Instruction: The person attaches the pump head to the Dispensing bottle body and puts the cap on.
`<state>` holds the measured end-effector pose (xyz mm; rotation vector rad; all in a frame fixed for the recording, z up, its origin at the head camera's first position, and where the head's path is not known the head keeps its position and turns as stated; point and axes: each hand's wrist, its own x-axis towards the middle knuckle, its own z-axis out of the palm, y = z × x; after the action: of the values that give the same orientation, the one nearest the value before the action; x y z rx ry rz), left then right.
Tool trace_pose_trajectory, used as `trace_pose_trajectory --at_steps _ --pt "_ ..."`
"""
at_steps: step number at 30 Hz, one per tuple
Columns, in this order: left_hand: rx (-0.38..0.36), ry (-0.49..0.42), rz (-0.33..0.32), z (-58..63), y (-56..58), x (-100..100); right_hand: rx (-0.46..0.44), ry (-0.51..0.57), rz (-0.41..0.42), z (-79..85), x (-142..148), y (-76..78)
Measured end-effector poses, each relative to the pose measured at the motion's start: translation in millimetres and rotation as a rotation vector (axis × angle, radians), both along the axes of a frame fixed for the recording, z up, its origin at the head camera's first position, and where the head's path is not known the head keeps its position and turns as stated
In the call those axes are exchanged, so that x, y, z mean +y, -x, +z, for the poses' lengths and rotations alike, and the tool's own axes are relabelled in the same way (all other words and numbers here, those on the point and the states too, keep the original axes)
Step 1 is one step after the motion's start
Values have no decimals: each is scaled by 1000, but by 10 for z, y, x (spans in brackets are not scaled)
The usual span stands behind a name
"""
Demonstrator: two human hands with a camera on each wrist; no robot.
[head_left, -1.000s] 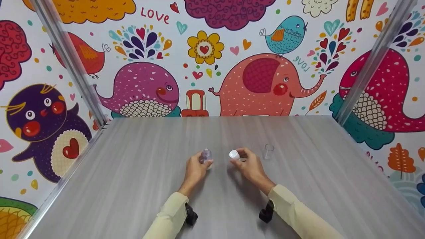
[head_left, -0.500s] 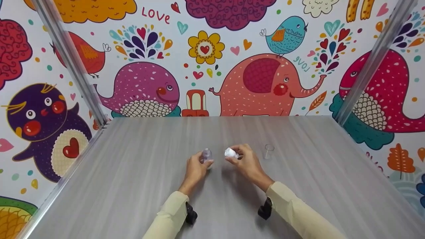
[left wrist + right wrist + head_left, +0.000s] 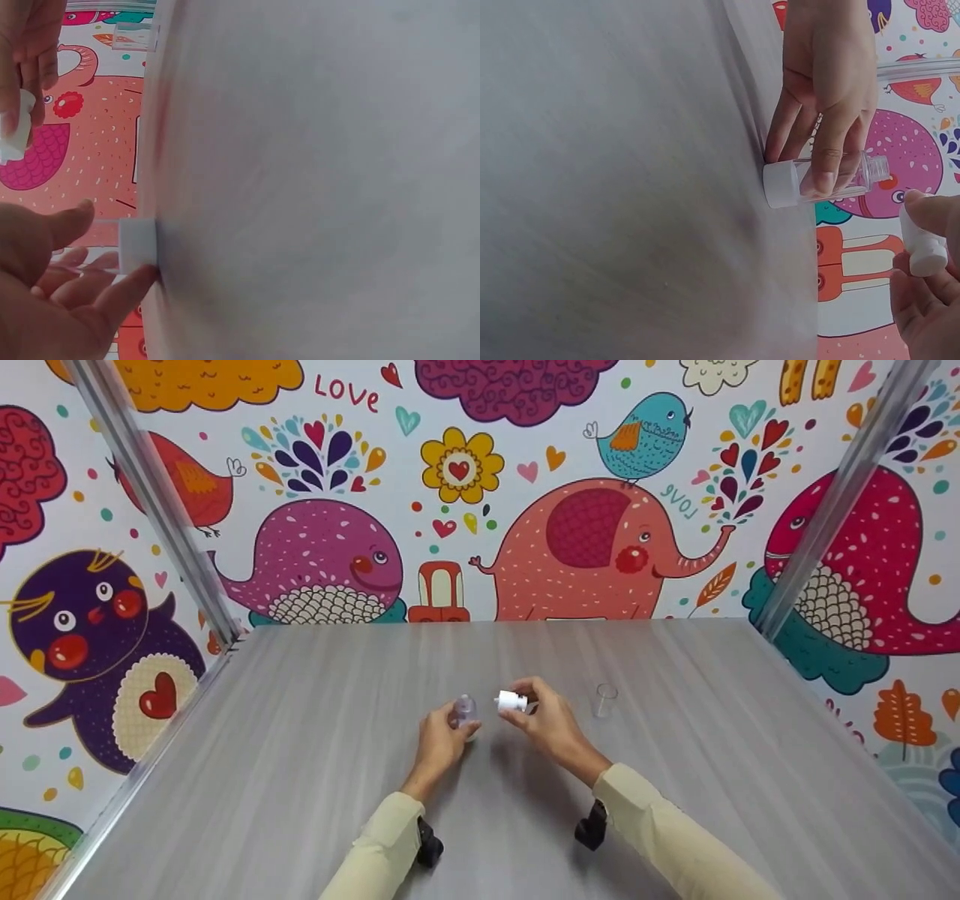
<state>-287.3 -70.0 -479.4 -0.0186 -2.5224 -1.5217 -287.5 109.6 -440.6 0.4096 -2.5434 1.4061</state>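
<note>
My left hand (image 3: 439, 741) grips a small clear bottle (image 3: 466, 709) that stands upright on the table. In the right wrist view its white base (image 3: 781, 184) and bare threaded neck (image 3: 877, 169) show, with fingers wrapped about the clear body. My right hand (image 3: 556, 727) pinches a white pump head (image 3: 512, 701) between thumb and fingers, in the air just right of the bottle and apart from it. The pump head lies tilted on its side, its narrow end toward the bottle. To the right of that hand, a clear cap (image 3: 604, 701) stands on the table.
The grey wood-grain table (image 3: 315, 720) reaches back to a wall (image 3: 465, 405) printed with cartoon animals. Metal posts (image 3: 161, 502) stand at its left and right back corners. A small black camera sits on each wrist.
My right hand has moved left and slightly up toward the bottle, turning the pump head from facing the head camera onto its side. The left hand and bottle stay in place.
</note>
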Motion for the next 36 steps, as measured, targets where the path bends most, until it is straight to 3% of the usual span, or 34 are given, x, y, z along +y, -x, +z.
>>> trace_pose_trajectory --at_steps 8,23,36 --pt "-2 -28 -12 -4 -4 7 67 -8 33 -7 -49 1" --pt "-11 -51 -16 13 -3 11 19 4 61 84 -188 39" --pt "39 -34 3 -14 10 0 -3 59 38 96 -302 55"
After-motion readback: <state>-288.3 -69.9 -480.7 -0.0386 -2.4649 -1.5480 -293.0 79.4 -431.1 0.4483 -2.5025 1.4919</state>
